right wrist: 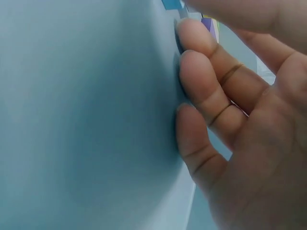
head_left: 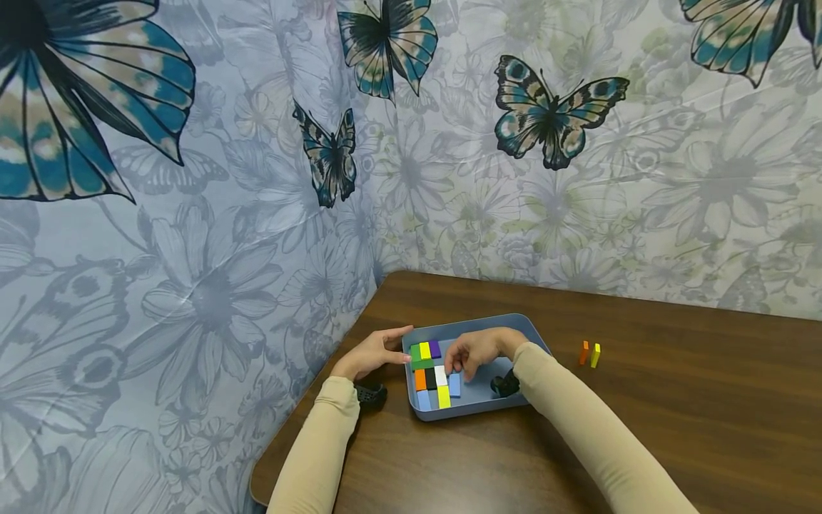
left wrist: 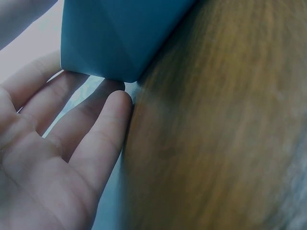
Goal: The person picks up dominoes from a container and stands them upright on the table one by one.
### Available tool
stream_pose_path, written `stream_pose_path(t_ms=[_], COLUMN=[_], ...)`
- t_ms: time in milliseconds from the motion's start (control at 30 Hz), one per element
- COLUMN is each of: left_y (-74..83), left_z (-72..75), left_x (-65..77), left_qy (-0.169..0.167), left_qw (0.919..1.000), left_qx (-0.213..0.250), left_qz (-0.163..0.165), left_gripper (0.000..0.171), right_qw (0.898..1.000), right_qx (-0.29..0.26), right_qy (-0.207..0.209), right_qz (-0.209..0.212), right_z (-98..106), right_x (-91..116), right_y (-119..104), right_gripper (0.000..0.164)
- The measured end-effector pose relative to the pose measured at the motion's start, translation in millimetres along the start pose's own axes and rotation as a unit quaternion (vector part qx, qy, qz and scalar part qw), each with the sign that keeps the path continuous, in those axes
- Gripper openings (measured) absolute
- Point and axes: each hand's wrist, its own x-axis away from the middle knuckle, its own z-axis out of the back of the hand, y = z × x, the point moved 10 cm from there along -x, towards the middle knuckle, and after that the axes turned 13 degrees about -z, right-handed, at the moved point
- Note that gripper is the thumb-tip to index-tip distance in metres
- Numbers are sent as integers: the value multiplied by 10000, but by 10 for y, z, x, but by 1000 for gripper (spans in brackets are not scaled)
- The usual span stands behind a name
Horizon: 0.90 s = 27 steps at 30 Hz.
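A blue-grey tray (head_left: 478,408) holds flat coloured blocks laid close together along its left side: green (head_left: 419,363), yellow (head_left: 425,350), purple (head_left: 434,349), orange (head_left: 420,380), black (head_left: 430,379), white (head_left: 440,375) and others. My left hand (head_left: 375,353) rests at the tray's left wall, fingers fairly straight. In the left wrist view, its fingertips lie by the tray's corner (left wrist: 103,43). My right hand (head_left: 478,350) reaches inside with bent fingers, fingertips right at a light blue block (head_left: 454,385). I cannot tell whether they pinch it. Its other fingertips (right wrist: 194,72) are close to the tray floor.
To the right of the tray, an orange block (head_left: 584,353) and a yellow block (head_left: 595,355) stand upright on the brown wooden table (head_left: 706,400). Walls with butterfly and flower patterns (head_left: 552,114) border the table at the left and the back.
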Motion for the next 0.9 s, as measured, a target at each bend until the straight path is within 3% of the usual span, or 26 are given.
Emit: stream_pose_path(t_ms=[900], left_y=[-12], left_z=[17], left_x=[51], left_qy=[-142], left_qw=[9998], left_qx=[-29], left_qz=[-105], left_gripper=[74], right_qw=[9977], right_qx=[636], right_qy=[227], right_qz=[-109], right_z=[-100], right_x=[-67], right_y=[-95], right_gripper=[22])
